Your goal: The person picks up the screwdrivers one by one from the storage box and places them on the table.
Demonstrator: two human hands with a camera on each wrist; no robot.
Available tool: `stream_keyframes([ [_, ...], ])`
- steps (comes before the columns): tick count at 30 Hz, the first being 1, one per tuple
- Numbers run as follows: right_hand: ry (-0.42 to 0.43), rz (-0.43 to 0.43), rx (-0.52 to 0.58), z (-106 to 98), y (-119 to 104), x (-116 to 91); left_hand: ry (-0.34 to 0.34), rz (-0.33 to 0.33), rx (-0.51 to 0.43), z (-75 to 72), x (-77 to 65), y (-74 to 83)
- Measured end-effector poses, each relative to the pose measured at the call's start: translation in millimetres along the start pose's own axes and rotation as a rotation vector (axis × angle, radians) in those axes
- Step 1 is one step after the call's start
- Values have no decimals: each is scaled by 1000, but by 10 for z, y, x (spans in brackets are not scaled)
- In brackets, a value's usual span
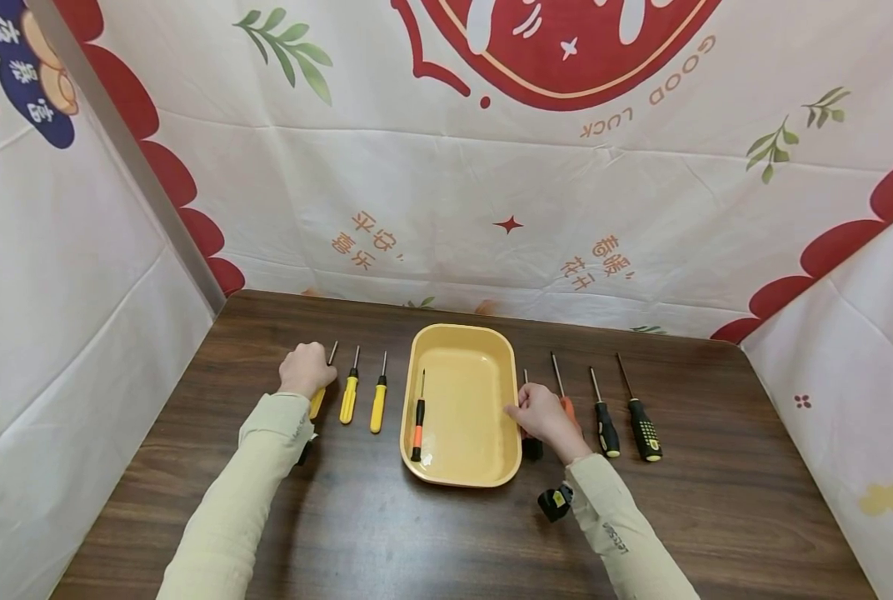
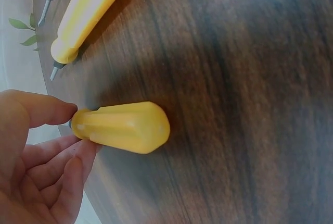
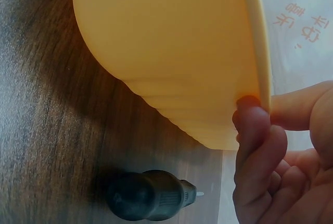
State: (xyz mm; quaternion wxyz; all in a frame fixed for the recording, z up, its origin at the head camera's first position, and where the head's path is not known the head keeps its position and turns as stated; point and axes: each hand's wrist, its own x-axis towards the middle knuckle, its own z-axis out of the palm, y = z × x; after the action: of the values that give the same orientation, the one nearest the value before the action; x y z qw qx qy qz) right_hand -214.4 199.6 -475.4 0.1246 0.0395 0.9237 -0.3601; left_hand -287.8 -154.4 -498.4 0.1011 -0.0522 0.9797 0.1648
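My left hand (image 1: 306, 369) pinches a yellow-handled screwdriver (image 2: 127, 127) near the front of its handle, thumb on one side and fingers on the other. Its metal shaft points away toward the back of the table. With my right hand (image 1: 542, 410) I grip the right rim of a yellow tray (image 1: 461, 477), the thumb on one side of the wall and curled fingers on the other in the right wrist view. Inside the tray, along its left side, lies a thin black-and-orange screwdriver (image 1: 418, 429). A black-handled screwdriver (image 3: 151, 195) lies beside the tray, partly hidden under my right hand in the head view.
Two more yellow screwdrivers, one nearer my left hand (image 1: 349, 400) and one nearer the tray (image 1: 378, 407), lie on the wooden table (image 1: 386, 542). Right of the tray lie a red-handled screwdriver (image 1: 569, 407) and two black-and-yellow ones (image 1: 645, 433). A printed cloth (image 1: 446, 208) hangs behind.
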Motion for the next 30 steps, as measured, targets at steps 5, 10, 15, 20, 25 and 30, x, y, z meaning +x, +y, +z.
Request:
stream_keyframes([
  [5,-8,-18,12,-8,11,5,-1,-2,3,-2,0,2],
  [10,-18,-48,38,-16,45,10,8,3,6,10,10,-1],
  [15,-8,-15,27,-9,-3,-2,16,10,1,10,1,1],
  [20,3,-8,-10,-3,-21,-13,24,15,-12,-7,-10,6],
  [25,5,-12,-13,5,1,-3,31,11,-17,-35,-6,23],
  [30,-2,3,-6,6,3,3,39,20,-10,-69,-8,78],
])
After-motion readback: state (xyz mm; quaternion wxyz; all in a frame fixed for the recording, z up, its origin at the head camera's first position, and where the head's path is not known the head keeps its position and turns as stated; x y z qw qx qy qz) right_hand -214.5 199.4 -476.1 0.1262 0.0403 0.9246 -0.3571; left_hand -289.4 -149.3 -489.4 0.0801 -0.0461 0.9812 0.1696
